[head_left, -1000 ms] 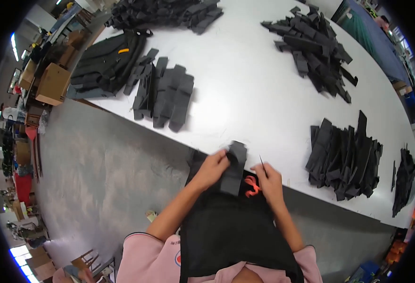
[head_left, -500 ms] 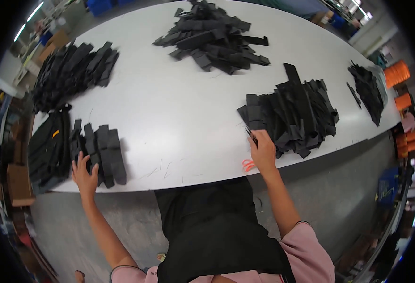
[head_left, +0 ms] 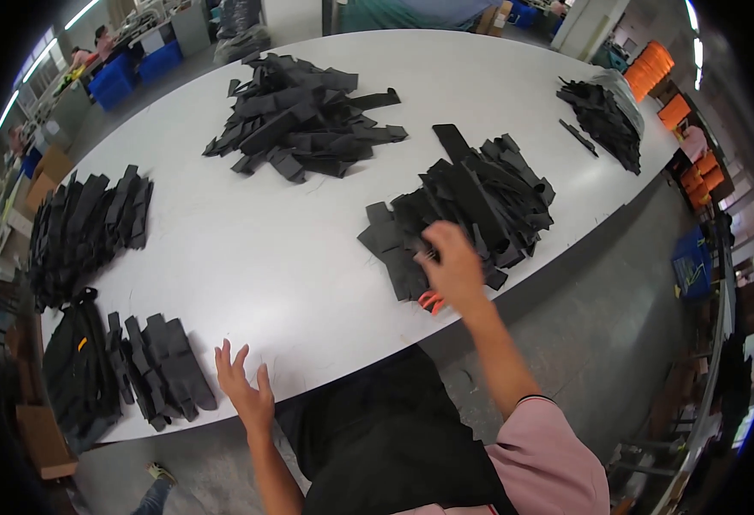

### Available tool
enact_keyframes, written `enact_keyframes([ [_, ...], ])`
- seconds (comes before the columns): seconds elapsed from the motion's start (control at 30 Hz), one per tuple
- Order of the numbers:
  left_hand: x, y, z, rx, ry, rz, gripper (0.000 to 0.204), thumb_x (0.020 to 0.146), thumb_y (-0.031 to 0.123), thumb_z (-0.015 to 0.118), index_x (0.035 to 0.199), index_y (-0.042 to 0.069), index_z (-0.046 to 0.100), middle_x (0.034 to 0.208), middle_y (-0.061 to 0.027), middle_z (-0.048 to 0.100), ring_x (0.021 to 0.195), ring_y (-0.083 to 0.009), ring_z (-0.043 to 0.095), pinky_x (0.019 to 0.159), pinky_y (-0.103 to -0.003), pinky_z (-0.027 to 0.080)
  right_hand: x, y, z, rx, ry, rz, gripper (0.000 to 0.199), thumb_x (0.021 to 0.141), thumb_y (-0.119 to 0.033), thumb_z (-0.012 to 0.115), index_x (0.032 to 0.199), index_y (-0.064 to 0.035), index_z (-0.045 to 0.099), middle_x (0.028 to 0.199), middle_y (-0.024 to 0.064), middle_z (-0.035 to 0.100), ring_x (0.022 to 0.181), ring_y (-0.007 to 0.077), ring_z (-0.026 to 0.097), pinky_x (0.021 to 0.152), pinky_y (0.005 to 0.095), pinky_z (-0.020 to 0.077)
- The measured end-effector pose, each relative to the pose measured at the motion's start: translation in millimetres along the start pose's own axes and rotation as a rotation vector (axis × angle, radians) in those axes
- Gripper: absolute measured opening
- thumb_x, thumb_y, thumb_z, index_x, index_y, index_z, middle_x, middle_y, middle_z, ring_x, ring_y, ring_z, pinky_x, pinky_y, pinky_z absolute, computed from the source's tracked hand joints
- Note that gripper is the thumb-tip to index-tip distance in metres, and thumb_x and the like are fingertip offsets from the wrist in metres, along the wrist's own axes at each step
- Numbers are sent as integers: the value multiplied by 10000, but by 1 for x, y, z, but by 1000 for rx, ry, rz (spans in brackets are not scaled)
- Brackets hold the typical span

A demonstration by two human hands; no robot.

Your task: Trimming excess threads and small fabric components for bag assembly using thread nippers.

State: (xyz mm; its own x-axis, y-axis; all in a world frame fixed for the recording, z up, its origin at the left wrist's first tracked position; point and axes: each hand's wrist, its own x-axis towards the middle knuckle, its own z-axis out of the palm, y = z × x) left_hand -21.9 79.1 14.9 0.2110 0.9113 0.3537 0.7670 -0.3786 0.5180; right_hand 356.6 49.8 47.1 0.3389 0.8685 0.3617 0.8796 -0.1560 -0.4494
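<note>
My left hand is raised over the front edge of the table, fingers spread, with nothing in it. To its left lies a small row of black fabric strips, with a black fabric bag bearing an orange tab beside it. My right hand hovers at the near left side of a heap of black strips. Its fingers are closed around a small pointed black tool, like thread snips, mostly hidden and blurred. Orange-handled scissors lie just below that hand.
Another black strip heap lies at the far middle of the white table, and a stacked row at the left. More dark pieces sit far right by a clear bag. Blue crates and orange spools stand beyond the table.
My left hand has left the small strip row and moved right, toward the front edge. My right hand stays by the right heap. The whole view has turned.
</note>
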Motion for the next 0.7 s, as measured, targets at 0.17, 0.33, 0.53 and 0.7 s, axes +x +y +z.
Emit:
enact_keyframes([
  [0.17,-9,-4,1,-156,-43,-98,373,802,55,608,1168,41,538,1396,-157,403,1327,-352,310,1066,-444,266,34,47,-73,-315,92,374,607,742,-429,698,1181,-50,517,1074,166,589,971,332,608,807,441,496],
  [0.33,-13,6,19,-299,-107,-142,350,823,65,582,1168,31,537,1371,-169,426,1286,-340,374,1056,-423,296,23,56,-35,-234,-101,366,543,733,-474,673,1084,-78,552,1036,180,591,957,368,605,806,451,495],
  [0.53,-13,27,44,-338,-240,-89,379,819,97,603,1185,28,533,1355,-195,431,1276,-349,383,1055,-414,302,-7,21,20,-48,-164,414,648,765,-509,638,1180,-28,509,1038,197,614,981,355,600,843,434,477],
  [0.7,-6,35,67,-320,-381,12,464,784,155,661,1212,38,526,1332,-231,439,1228,-396,417,1030,-429,330,-10,-14,33,104,-240,451,642,739,-497,675,1147,-17,551,1054,164,616,993,336,593,852,407,469],
])
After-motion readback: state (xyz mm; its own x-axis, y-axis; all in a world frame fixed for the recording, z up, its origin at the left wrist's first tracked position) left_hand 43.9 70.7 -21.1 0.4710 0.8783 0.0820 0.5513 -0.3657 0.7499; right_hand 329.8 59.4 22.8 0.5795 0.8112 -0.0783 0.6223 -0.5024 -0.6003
